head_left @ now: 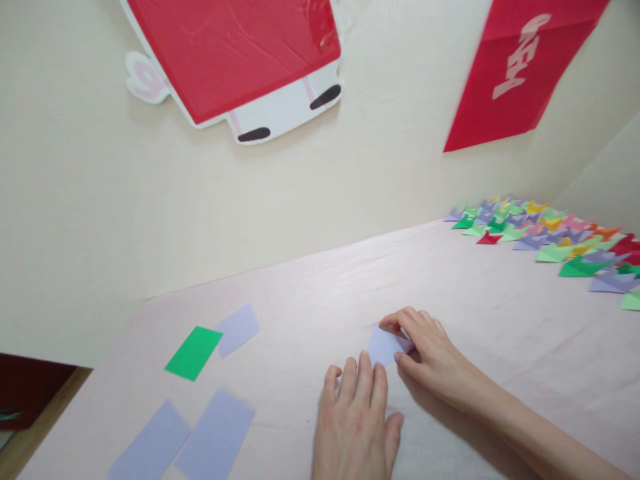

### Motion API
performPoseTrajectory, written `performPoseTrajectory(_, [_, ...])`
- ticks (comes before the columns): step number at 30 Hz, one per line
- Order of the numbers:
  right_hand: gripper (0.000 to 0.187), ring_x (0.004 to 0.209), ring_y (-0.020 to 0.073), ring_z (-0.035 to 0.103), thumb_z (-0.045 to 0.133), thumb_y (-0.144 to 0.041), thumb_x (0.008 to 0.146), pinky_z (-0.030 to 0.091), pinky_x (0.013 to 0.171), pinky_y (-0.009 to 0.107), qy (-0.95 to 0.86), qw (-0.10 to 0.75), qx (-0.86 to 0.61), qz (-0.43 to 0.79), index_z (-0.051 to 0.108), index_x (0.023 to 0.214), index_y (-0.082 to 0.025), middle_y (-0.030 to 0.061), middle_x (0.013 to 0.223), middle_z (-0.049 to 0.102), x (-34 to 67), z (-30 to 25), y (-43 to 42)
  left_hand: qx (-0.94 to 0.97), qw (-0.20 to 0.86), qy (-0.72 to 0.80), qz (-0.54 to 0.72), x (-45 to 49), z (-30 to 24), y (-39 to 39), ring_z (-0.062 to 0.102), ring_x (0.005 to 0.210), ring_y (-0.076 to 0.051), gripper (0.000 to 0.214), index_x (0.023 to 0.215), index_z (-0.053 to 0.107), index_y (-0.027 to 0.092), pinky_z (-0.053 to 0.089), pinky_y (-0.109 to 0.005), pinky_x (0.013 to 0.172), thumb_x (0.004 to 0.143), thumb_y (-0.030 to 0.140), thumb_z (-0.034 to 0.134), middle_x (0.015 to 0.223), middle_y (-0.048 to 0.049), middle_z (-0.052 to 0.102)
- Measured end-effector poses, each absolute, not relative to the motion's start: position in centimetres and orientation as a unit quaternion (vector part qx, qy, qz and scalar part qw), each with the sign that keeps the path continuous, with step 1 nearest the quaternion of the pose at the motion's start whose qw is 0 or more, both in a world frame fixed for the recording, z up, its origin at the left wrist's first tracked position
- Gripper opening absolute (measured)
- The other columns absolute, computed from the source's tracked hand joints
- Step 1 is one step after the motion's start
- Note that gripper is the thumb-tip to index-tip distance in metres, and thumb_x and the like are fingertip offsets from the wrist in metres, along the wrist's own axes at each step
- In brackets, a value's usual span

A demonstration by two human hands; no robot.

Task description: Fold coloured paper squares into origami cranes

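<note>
Small lavender paper (383, 346) — matte, thin, folded to a compact four-sided shape — lying flat on the pale pink table (500, 320), near its front edge, between the two hands. Right hand (429, 357): wrist low, forearm running in from the lower right, fingers curled over the paper's right corner and thumb at its lower edge, a light pinch closed on the sheet. Left hand (356, 421): palm down, fingers extended and together, nothing held, fingertips (364, 363) touching the paper's lower left edge. To the left, well apart: a green rectangle (194, 353) overlapped by a lavender rectangle (239, 329), and two larger lavender sheets (216, 433) side by side. Far right — a spread of folded paper shapes (550, 243), angular and multicoloured.
</note>
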State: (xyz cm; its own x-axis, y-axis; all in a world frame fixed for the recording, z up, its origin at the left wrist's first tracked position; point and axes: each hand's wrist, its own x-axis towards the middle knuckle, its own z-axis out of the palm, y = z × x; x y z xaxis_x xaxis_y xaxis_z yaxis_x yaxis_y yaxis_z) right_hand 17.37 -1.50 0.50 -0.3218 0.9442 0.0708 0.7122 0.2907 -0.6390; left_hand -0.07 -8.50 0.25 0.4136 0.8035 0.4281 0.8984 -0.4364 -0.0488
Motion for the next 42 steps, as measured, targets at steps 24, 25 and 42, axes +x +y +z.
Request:
performPoseTrajectory(24, [0.022, 0.103, 0.0278, 0.052, 0.057, -0.035, 0.086, 0.04, 0.092, 0.045, -0.753, 0.237, -0.546, 0.281, 0.066, 0.103, -0.026, 0.0075, 0.109, 0.062, 19.8, 0.9, -1.3, -0.818, 0.11, -0.548, -0.133, -1.6, -1.7, -10.3, 0.05, 0.122, -0.032, 0.045, 0.127, 0.061, 0.021, 0.041, -0.047, 0.096, 0.088, 0.043, 0.06, 0.143, -0.0095, 0.053])
performPoseTrajectory(25, [0.024, 0.103, 0.0275, 0.052, 0.062, -0.032, 0.083, 0.041, 0.091, 0.043, -0.764, 0.237, -0.536, 0.271, 0.065, 0.105, -0.025, 0.0074, 0.11, 0.061, 19.2, 0.9, -1.4, -0.816, 0.106, -0.552, -0.137, -1.7, -1.8, -10.3, 0.05, 0.123, -0.032, 0.046, 0.128, 0.06, 0.023, 0.041, -0.047, 0.096, 0.087, 0.043, 0.06, 0.144, -0.0095, 0.051])
performPoseTrajectory(42, [0.023, 0.098, 0.0242, 0.052, 0.063, -0.015, 0.077, 0.039, 0.088, 0.039, -0.784, 0.238, -0.513, 0.255, 0.066, 0.099, -0.023, 0.0048, 0.104, 0.062, 16.3, 1.0, -1.6, -0.776, 0.076, -0.599, -0.182, -3.4, -2.2, -12.3, 0.045, 0.126, -0.031, 0.049, 0.136, 0.054, 0.032, 0.042, -0.047, 0.097, 0.088, 0.041, 0.06, 0.148, -0.0082, 0.045])
